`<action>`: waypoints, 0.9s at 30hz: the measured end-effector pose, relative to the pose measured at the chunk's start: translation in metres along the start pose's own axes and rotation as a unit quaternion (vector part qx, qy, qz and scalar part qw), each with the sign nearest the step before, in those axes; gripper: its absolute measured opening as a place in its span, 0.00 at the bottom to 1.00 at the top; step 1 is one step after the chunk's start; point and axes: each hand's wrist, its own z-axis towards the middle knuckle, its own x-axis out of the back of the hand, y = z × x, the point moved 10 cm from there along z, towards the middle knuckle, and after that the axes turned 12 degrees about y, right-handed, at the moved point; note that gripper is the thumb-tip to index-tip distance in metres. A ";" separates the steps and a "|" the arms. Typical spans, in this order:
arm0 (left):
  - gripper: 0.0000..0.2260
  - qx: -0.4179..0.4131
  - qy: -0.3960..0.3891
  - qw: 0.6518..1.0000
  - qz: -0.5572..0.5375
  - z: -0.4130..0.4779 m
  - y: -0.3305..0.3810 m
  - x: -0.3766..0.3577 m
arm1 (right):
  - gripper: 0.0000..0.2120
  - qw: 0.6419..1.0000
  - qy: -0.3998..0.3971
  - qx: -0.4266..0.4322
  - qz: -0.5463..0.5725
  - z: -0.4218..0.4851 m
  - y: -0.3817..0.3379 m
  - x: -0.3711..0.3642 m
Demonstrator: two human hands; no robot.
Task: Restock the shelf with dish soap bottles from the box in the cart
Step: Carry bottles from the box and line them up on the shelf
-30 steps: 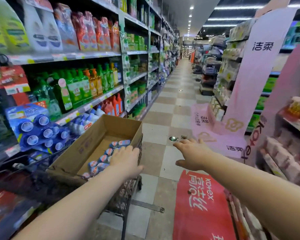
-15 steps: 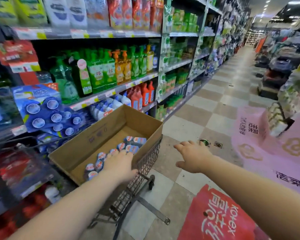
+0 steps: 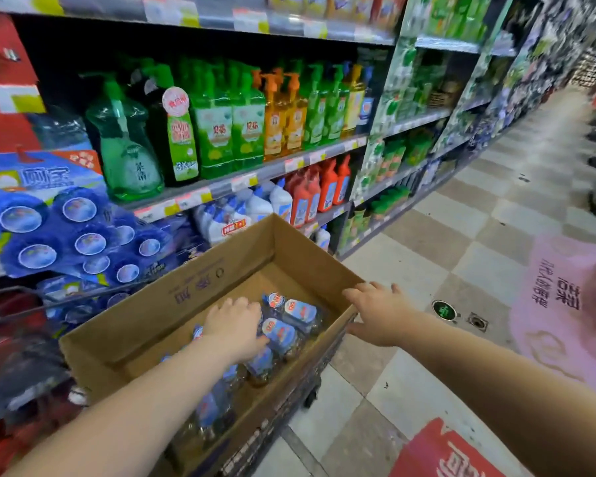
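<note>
Dish soap bottles (image 3: 291,320) lie flat in a row along right side of box (image 3: 172,294), in cart (image 3: 300,390). Your left hand (image 3: 234,327) lies on them, fingers bent down over one. Cannot tell whether they close round it. Your right hand (image 3: 379,315) is at box corner, fingers spread on rim. Likely handling: full bottles weighty, clear plastic slick, walls slightly squashy. Grip round body near neck, not cap alone. Shelf (image 3: 241,182) stands just beside cart.
</note>
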 end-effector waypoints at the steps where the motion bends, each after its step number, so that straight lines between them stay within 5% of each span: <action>1: 0.26 0.012 -0.008 1.000 -0.001 0.008 -0.010 -0.005 | 0.27 1.000 -0.010 0.003 0.009 0.014 0.000 -0.004; 12: 0.26 0.230 -0.125 0.963 -0.071 0.012 -0.109 -0.094 | 0.29 0.989 -0.123 0.081 0.028 0.151 -0.013 -0.090; 23: 0.29 0.483 -0.241 0.820 -0.190 -0.049 -0.121 -0.215 | 0.26 0.954 -0.265 0.128 0.066 0.240 -0.041 -0.226; 27: 0.17 0.547 -0.214 0.766 -0.261 -0.058 -0.116 -0.253 | 0.28 0.957 -0.262 0.097 0.075 0.255 -0.043 -0.262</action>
